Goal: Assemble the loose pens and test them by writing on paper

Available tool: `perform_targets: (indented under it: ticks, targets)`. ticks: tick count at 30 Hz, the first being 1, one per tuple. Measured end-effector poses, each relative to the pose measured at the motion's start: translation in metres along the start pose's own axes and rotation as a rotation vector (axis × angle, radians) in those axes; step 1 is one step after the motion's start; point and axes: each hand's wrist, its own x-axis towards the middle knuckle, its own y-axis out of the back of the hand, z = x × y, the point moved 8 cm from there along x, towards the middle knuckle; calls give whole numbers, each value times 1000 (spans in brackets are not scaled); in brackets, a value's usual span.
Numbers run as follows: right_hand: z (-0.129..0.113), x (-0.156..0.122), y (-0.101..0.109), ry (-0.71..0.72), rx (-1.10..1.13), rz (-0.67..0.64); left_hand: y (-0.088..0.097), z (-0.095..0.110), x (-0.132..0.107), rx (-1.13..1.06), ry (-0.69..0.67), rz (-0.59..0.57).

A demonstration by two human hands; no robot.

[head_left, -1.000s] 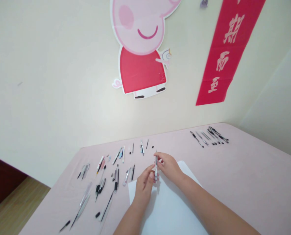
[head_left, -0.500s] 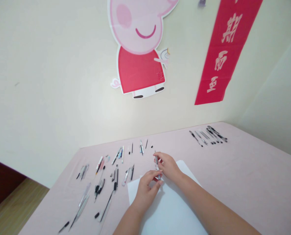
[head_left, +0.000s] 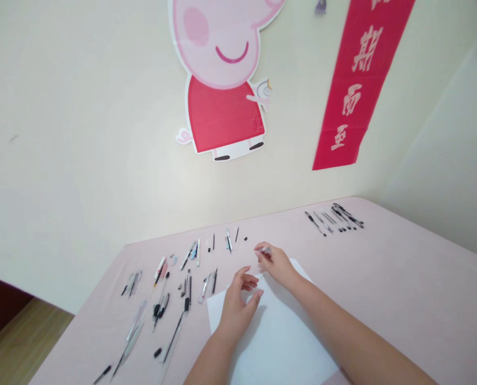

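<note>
My right hand [head_left: 276,263] is closed around a pen [head_left: 265,249], of which only a short pale, greyish piece shows between the fingers. Over the left part of the white paper [head_left: 282,326], my left hand [head_left: 240,299] is empty, its thumb and fingers apart and curved. A gap separates the two hands. Beyond them on the pink tabletop lie a small black cap [head_left: 245,239] and a thin black refill [head_left: 237,234]. Left of my left hand rests a clear pen barrel [head_left: 204,289] beside a dark refill [head_left: 215,280].
Several pens and pen parts lie in loose groups across the left half of the pink table [head_left: 399,299]. A row of black pens [head_left: 335,218] lies at the back right. Behind the table stands a wall with a cartoon pig cutout [head_left: 226,112] and a red banner [head_left: 351,96].
My left hand has let go of the pen and its fingers have spread. The pen, upright between both hands before, is now in my right hand alone and turned. The view has shifted slightly.
</note>
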Motion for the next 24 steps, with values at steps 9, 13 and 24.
perform_targets:
  ticks: [9, 13, 24]
  targets:
    - [28, -23, -8, -363, 423, -71, 2, -4, 3, 239, -45, 7]
    - [34, -29, -2, -305, 367, -29, 1, -6, 4, 227, -46, -4]
    - [29, -35, -16, -128, 63, -124, -1, -7, 3, 245, -17, -31]
